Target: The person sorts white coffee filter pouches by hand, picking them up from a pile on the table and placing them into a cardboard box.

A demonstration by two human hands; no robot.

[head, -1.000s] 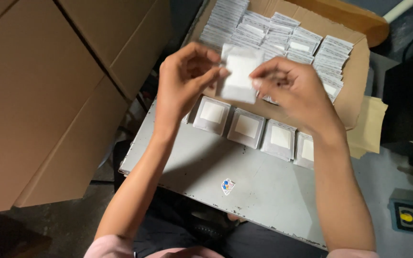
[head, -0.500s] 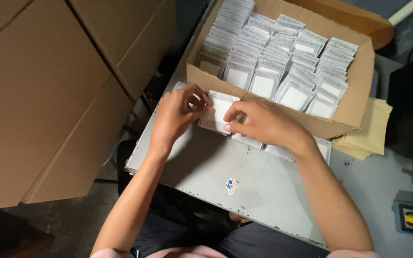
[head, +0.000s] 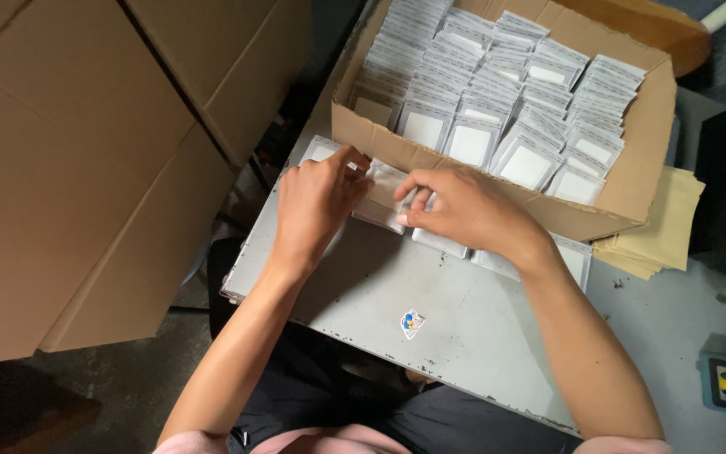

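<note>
A small white sleeved packet (head: 382, 195) is held low over the far edge of the grey worktop (head: 430, 319), just in front of the near wall of the cardboard box (head: 632, 181). The left hand (head: 317, 206) has its fingers closed on the packet's left end; the right hand (head: 464, 206) pinches its right end between thumb and forefinger. The step in hand appears to be the handling of one packet at the row of packets (head: 539, 256) laid flat along the far edge. Whether the held packet already rests on the worktop cannot be told, as the hands cover it.

The next move calls for a flat, square placement, so that neighbouring packets are not disturbed.

The box is open and is filled with upright white packets (head: 506, 101) set in several close rows. Brown envelopes (head: 661, 231) are stacked beside its right wall. Large closed cartons (head: 86, 168) stand to the left of the worktop. A small sticker (head: 412, 323) is fixed near the near edge.
</note>
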